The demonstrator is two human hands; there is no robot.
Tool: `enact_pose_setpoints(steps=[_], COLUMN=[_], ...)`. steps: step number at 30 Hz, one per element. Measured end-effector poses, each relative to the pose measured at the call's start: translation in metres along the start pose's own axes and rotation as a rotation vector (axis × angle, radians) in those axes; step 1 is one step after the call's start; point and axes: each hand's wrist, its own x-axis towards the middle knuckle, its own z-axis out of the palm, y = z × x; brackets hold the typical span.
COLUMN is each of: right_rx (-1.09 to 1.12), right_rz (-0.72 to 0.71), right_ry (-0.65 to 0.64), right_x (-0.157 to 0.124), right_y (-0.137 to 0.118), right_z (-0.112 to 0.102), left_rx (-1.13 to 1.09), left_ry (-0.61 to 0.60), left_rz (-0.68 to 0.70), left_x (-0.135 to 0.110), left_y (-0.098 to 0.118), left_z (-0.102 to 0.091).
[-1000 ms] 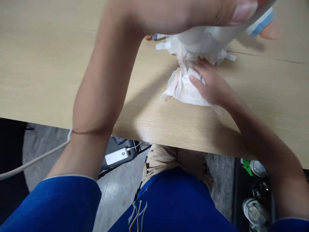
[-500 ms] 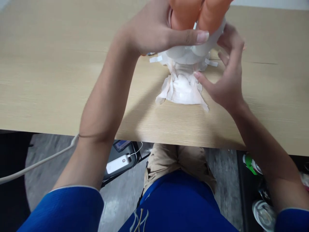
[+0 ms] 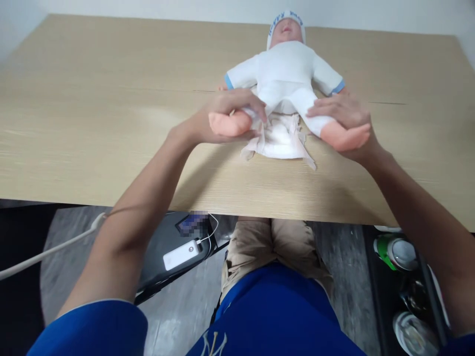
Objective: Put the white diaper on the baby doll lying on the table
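A baby doll [image 3: 285, 69] in a white suit with blue cuffs and a lettered cap lies on its back on the table. Its legs are spread apart, with the orange feet toward me. My left hand [image 3: 222, 103] is closed around the lower leg on the left, fingers over the white fabric. My right hand [image 3: 347, 110] wraps the other lower leg from its outer side. Under the doll's bottom lies an unfolded white diaper [image 3: 282, 141], its front part spread toward me on the table. The doll's body hides the back part of the diaper.
The wooden table [image 3: 111, 113] has its front edge just before my lap. A white power bank [image 3: 181, 254] with a cable rests on a dark surface below, at left. A green can [image 3: 386, 251] and other containers stand in a dark cart at lower right.
The doll's raised legs have come down and spread apart, so its body and head now show. My right hand has moved from beside the diaper onto a leg; my left hand has shifted left and down.
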Motion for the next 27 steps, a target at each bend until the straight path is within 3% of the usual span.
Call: enact_pose_setpoints(steps=[4,9,15,18,23,27], right_rx=[-0.191,-0.284,-0.169,-0.156,-0.404,-0.516], right_rz=[-0.166,-0.066,-0.091,-0.091,-0.092,-0.016], right_ry=[-0.393,-0.507,-0.536,-0.565,-0.465,-0.352], right_x=[-0.017,-0.038,-0.035,-0.033,-0.053,-0.067], right_y=[0.017,0.025,0.030,0.017,-0.024,-0.035], right_z=[-0.006,-0.002,-0.012,-0.015,0.016,0.046], left_rx=[-0.071,-0.067,-0.102,-0.105,0.078,0.229], left_ry=[-0.046,-0.089,-0.195,-0.226,-0.059,0.048], left_rz=[-0.025,-0.112,-0.170,-0.223,-0.304,-0.347], left_x=[-0.034,-0.049,-0.042,-0.041,-0.043,-0.043], left_y=[-0.014,-0.017,-0.012,-0.003,0.012,0.019], left_z=[0.019,0.040,0.029,0.027,0.063,0.096])
